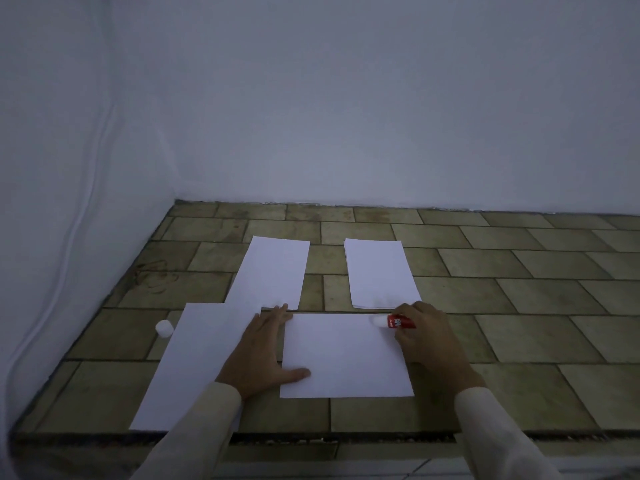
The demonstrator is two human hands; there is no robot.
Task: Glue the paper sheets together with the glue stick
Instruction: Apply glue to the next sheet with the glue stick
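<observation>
Paper sheets (346,355): white, matt, smooth. Glue stick (398,321): glossy red plastic, white tip. Cap (164,328): white plastic. Floor (519,306): stained, dull olive tiles. Wall (346,116): matt painted plaster. Sleeves (491,427): cream cloth.

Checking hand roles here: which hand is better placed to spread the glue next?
Right. The right hand holds the glue stick, tip on the near sheet; the left hand lies flat, steadying its edge.

Bare indoor room corner, type undetermined.
Worn olive-brown tiled floor (485,271) meets plain white walls (346,98) at far left; a white cable (69,258) runs down the left wall.
</observation>
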